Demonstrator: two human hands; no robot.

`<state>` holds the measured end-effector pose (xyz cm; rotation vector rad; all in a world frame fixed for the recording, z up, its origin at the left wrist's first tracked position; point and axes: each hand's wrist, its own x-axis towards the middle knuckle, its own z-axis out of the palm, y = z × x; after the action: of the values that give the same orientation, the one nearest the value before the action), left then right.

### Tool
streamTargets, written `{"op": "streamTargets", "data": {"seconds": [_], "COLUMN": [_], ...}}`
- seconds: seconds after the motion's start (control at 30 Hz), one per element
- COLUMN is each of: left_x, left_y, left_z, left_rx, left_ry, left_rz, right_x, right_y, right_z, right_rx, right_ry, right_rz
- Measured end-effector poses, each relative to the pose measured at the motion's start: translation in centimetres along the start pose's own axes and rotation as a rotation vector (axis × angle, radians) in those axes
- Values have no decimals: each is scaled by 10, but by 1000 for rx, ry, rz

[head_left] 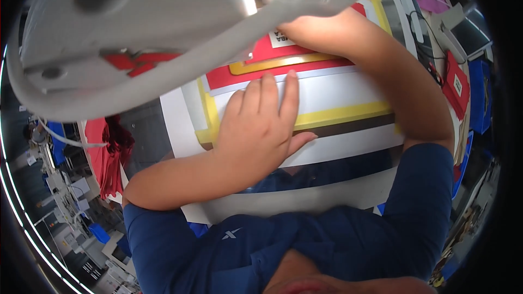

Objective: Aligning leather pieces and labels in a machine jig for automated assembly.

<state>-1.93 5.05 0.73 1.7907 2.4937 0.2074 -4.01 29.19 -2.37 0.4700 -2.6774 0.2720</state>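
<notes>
My left hand (260,117) lies flat with fingers spread, its fingertips at the edge of red fabric (218,77) on a white template sheet (332,92). Yellow tape (343,114) borders the sheet, and a yellow-edged slot (289,64) crosses the red fabric. Farther off, my right hand (316,28) reaches over the fabric toward the lit head of a sewing machine (163,22). The machine's grey hose (218,43) hides most of its fingers, so their grip cannot be made out. Beside that hand a white printed label (279,39) lies on the red fabric.
The machine body and hose hang over the upper left. Red fabric pieces (106,155) are piled at the left edge. At the right are a labelled red piece (456,87), a small screen unit (469,30), cables and a blue bin (480,95).
</notes>
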Motion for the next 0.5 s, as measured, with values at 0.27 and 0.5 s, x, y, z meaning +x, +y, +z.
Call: {"op": "streamTargets", "data": {"seconds": [0.27,0.5], "left_x": [5,11], "left_y": [-11,-10], "left_z": [24,27], "left_rx": [-55,4], "left_ry": [105,130], "left_rz": [28,32], "right_x": [33,10], "right_y": [-32,3], "right_z": [-47,-1], "right_rx": [516,147], "right_ry": [-172,-330], "right_rz": [458,151]}}
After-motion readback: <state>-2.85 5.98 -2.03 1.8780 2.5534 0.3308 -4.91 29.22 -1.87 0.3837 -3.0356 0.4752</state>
